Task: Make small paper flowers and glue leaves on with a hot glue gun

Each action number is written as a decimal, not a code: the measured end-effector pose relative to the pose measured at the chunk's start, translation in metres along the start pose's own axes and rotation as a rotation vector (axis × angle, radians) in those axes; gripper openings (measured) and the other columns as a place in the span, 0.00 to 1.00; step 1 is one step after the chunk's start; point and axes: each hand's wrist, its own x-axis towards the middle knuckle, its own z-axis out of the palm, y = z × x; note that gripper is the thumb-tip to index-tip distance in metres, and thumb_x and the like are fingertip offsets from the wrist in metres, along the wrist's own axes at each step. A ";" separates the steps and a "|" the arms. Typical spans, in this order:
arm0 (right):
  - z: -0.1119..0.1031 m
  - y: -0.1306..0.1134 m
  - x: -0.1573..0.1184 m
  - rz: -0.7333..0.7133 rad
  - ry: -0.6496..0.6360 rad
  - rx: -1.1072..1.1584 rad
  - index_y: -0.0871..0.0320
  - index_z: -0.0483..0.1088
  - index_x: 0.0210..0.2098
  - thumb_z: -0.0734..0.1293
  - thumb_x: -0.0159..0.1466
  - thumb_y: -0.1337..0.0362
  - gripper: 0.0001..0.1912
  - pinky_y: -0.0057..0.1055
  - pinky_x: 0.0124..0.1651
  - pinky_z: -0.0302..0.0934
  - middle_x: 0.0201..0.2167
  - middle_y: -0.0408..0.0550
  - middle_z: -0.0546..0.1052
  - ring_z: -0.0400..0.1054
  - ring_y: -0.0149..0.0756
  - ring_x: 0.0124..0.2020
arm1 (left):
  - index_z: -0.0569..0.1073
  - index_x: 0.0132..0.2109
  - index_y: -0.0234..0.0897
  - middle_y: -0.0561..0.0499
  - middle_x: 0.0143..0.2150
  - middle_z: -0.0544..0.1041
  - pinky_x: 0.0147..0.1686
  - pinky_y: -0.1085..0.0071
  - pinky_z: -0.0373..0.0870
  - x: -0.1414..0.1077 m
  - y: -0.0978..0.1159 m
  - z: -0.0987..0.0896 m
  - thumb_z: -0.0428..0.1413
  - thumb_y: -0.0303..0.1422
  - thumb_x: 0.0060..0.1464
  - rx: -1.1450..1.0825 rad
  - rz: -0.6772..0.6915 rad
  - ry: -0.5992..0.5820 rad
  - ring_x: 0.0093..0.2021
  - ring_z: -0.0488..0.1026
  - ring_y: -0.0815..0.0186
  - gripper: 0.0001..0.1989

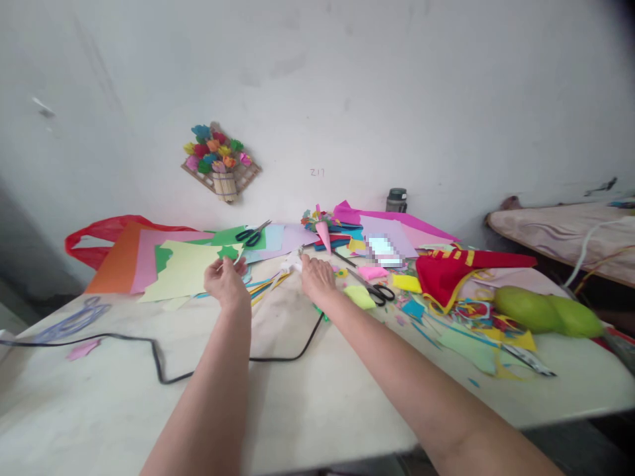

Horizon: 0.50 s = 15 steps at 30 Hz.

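Pinched in my left hand (227, 281) is a small green paper cutout (227, 252) with a jagged edge, held up in front of pale yellow paper (181, 270). My right hand (317, 276) is closed around a white glue gun (292, 260), mostly covered by the fingers. A black cord (292, 359) runs across the table up to that hand. Between the hands lie thin yellow and blue paper strips (268, 287). Just beyond the right hand, a pink paper cone (323, 235) holds several small colourful paper shapes.
Black-handled scissors (252, 235) lie on coloured sheets at the back; another pair of scissors (380, 292) is right of my right hand. Farther right are a red cloth (441, 274), green fruit (528, 309) and a cutter knife (528, 360). A bottle (396, 200) stands by the wall.
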 end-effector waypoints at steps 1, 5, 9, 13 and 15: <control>-0.001 0.003 -0.001 0.010 0.009 0.000 0.61 0.57 0.49 0.58 0.58 0.66 0.19 0.34 0.43 0.53 0.37 0.56 0.72 0.65 0.40 0.40 | 0.58 0.34 0.40 0.51 0.32 0.74 0.33 0.68 0.71 0.003 0.003 -0.002 0.52 0.31 0.47 -0.001 0.006 0.003 0.32 0.74 0.66 0.08; -0.010 0.014 -0.003 0.047 0.039 0.068 0.57 0.61 0.45 0.61 0.56 0.60 0.18 0.33 0.41 0.54 0.33 0.52 0.74 0.67 0.40 0.37 | 0.58 0.31 0.40 0.48 0.31 0.74 0.35 0.67 0.71 0.008 -0.001 -0.005 0.53 0.30 0.46 0.012 -0.040 -0.080 0.33 0.75 0.63 0.08; -0.018 0.028 -0.006 0.191 0.056 0.281 0.50 0.66 0.41 0.60 0.56 0.56 0.14 0.30 0.37 0.57 0.32 0.47 0.75 0.67 0.38 0.36 | 0.62 0.29 0.35 0.49 0.25 0.74 0.35 0.68 0.71 -0.009 -0.019 0.002 0.55 0.28 0.44 -0.016 -0.181 -0.269 0.29 0.75 0.65 0.07; -0.017 0.045 -0.011 0.224 0.072 0.681 0.57 0.67 0.37 0.61 0.53 0.59 0.14 0.27 0.30 0.59 0.27 0.45 0.74 0.67 0.34 0.28 | 0.64 0.28 0.32 0.49 0.24 0.74 0.32 0.69 0.72 -0.032 -0.033 0.008 0.58 0.29 0.41 -0.007 -0.325 -0.507 0.28 0.75 0.64 0.09; -0.015 0.054 -0.015 0.207 0.045 0.903 0.60 0.66 0.35 0.61 0.52 0.60 0.13 0.26 0.24 0.58 0.21 0.43 0.71 0.64 0.30 0.20 | 0.65 0.28 0.31 0.48 0.23 0.74 0.29 0.72 0.71 -0.038 -0.038 0.008 0.58 0.28 0.42 0.044 -0.385 -0.556 0.27 0.75 0.66 0.08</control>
